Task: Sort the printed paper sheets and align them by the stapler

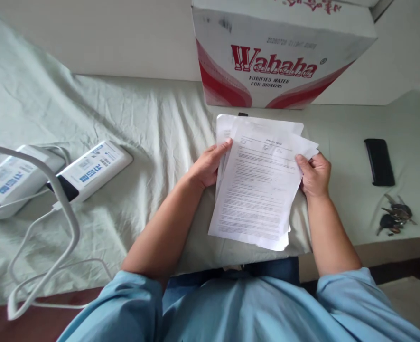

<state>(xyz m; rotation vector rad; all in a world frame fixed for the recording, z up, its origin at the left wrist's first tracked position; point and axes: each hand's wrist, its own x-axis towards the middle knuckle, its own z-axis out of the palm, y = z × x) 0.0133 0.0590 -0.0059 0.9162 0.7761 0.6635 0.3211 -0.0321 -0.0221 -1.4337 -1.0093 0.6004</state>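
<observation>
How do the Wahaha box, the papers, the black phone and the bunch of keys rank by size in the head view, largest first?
1. Wahaha box, even cut off by the top edge
2. Papers
3. Black phone and bunch of keys: too alike in size to rank

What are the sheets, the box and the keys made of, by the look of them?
Sheets: matte paper, thin and bending at the edges. Box: probably cardboard, smooth, with printed flat faces. Keys: likely metal, greyish, with black, perhaps plastic heads; details blur.
</observation>
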